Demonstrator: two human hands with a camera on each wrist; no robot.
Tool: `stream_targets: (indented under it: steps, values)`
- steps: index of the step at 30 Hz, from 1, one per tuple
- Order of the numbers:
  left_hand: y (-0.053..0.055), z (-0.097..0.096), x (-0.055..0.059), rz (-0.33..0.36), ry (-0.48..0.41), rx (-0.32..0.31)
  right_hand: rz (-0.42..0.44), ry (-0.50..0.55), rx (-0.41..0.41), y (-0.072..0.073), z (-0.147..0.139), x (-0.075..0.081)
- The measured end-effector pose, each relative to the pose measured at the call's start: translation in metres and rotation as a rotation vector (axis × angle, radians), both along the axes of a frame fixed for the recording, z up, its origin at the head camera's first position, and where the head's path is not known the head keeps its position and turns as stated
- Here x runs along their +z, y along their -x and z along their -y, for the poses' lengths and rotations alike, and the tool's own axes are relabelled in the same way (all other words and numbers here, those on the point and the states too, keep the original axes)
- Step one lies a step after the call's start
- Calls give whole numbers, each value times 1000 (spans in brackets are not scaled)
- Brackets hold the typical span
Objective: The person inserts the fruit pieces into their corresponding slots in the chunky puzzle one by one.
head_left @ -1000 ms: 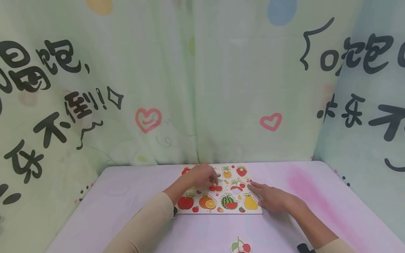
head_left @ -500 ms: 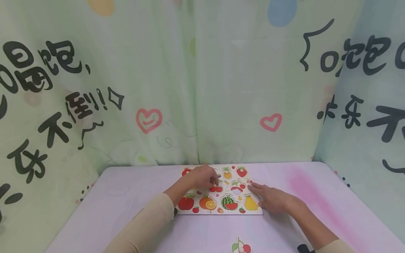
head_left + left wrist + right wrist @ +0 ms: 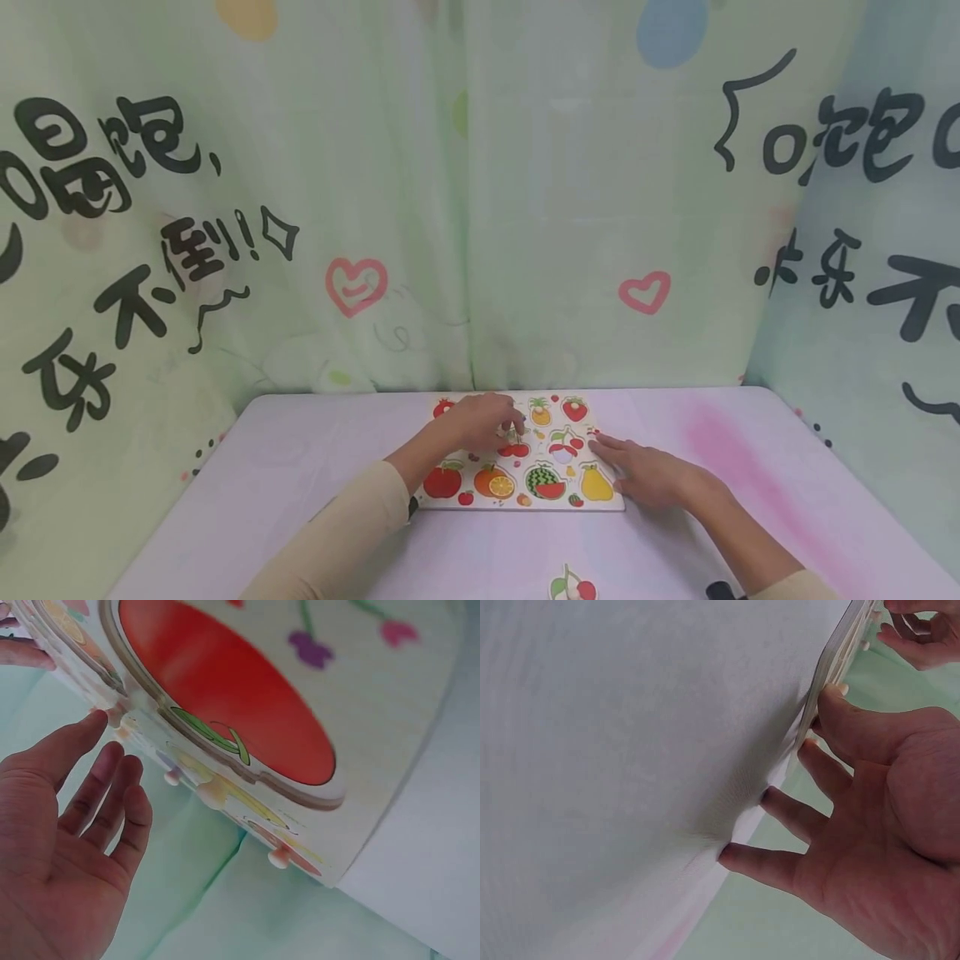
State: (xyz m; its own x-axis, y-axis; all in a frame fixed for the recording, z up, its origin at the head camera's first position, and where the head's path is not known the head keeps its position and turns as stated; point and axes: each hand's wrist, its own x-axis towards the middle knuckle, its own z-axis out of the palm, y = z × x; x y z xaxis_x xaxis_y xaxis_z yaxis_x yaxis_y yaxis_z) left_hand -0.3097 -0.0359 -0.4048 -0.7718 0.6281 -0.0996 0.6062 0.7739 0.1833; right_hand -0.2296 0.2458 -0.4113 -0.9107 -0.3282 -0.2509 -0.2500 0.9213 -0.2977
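Note:
A fruit knob puzzle board lies on the table. Over its middle is my left hand, by a red cherry picture. In the left wrist view, that hand's fingers are apart and loosely bent, the thumb tip close to a knob. My right hand rests at the board's right side, fingers spread. In the right wrist view, its thumb touches the board's edge and other fingertips press the cloth. A loose cherry puzzle piece lies on the table in front of the board.
The pale tablecloth has a pink streak on the right. Behind the table hangs a printed green curtain. Apple, orange, watermelon and pear pictures line the board's near row.
My left fingers have spread and lifted a little off the cherry picture, so more of it shows. My right hand has stayed in place, as has the loose cherry piece.

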Motion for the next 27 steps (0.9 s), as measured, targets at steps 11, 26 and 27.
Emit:
stream_targets:
  steps: [11, 26, 27]
  values:
    - [-19, -1, 9, 1, -70, -72, -6, -9, 9, 1, -2, -1]
    - [-68, -27, 12, 4, -23, -334, -5, -2, 28, -1, -2, 5]
    - [-72, -29, 13, 9, -18, -354, -4, -1, 28, -2, -2, 5]
